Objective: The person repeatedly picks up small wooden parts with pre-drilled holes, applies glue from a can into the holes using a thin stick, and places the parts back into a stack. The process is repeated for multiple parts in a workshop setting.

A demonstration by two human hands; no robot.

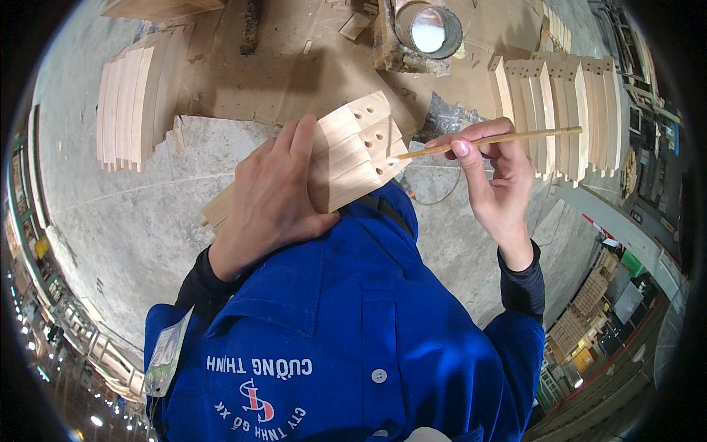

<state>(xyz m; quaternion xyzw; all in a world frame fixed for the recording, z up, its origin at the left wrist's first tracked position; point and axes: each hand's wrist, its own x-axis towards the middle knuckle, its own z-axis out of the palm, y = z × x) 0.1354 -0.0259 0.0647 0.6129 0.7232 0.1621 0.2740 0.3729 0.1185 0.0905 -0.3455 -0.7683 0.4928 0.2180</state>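
My left hand [269,188] is wrapped over a small bundle of pale wooden slats [339,158], held together and tilted in front of my chest. Pairs of round drilled holes show in the slats' end faces, which point to the right. Between the thumb and fingers of my right hand [497,166] is a thin wooden stick [508,138]. Its left tip, whitish, is at one of the lower holes and seems to touch the wood there. The far ends of the slats are partly hidden under my left hand.
A round can [454,53] of white liquid stands beyond the slats, beside a stained wooden block. One stack of curved slats [140,103] is at the left; another, with drilled ends [560,110], stands at the right. Cardboard [294,81] covers part of the concrete floor [125,250].
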